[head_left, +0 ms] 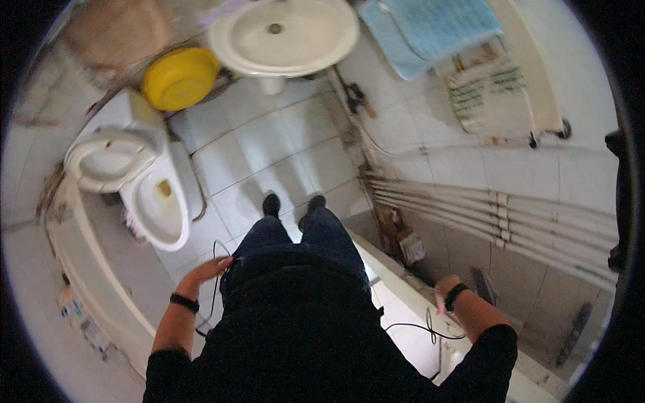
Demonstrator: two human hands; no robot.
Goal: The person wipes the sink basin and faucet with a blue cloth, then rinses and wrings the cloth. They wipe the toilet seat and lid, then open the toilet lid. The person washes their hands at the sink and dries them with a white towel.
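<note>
My left hand (213, 268) is beside my left hip, its fingers stretched out and apparently holding nothing. A thin black cable (216, 285) loops down next to it; I cannot tell whether they touch. Out to the right hangs my right hand (444, 290), slightly blurred, fingers loosely extended downward with nothing visible in them. Another looped black cable (430, 329) passes below that hand. Each wrist wears a black band. My feet stand on the tiled floor (269, 144).
At left is a white toilet (159, 208) with its lid raised, near a bathtub (101, 252). Ahead are a yellow basin (180, 78) and a white sink (295, 54). A blue towel (437, 33), a patterned cloth (487, 101) and several white pipes (463, 205) line the right wall.
</note>
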